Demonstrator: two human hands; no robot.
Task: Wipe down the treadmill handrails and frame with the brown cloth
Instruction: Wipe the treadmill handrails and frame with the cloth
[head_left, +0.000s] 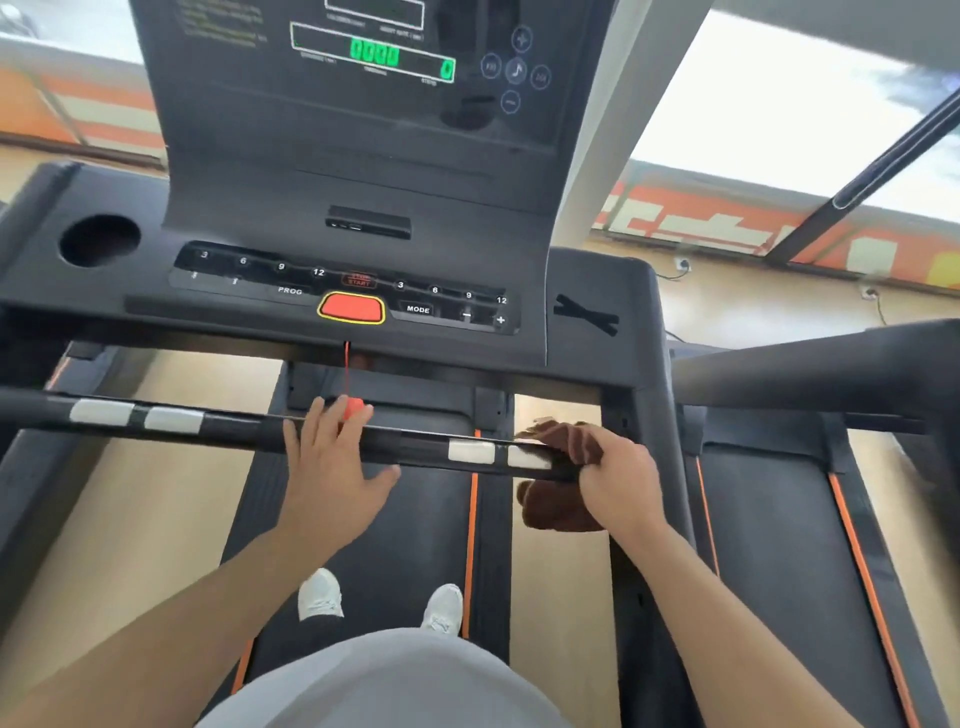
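A black front handrail (239, 428) with silver sensor pads crosses the view below the treadmill console (332, 291). My right hand (621, 480) grips the brown cloth (563, 499), which is wrapped over the bar's right end, next to the right silver pads (470, 451). My left hand (332, 467) rests flat on the middle of the bar with fingers spread and holds nothing. The cloth hangs partly below the bar.
A red safety clip (354, 406) hangs on a cord from the console, just behind my left fingers. The dark belt (395, 535) with orange stripes lies under my white shoes (441, 608). A second treadmill (810, 374) stands close on the right. A cup holder (98, 240) sits at the console's left.
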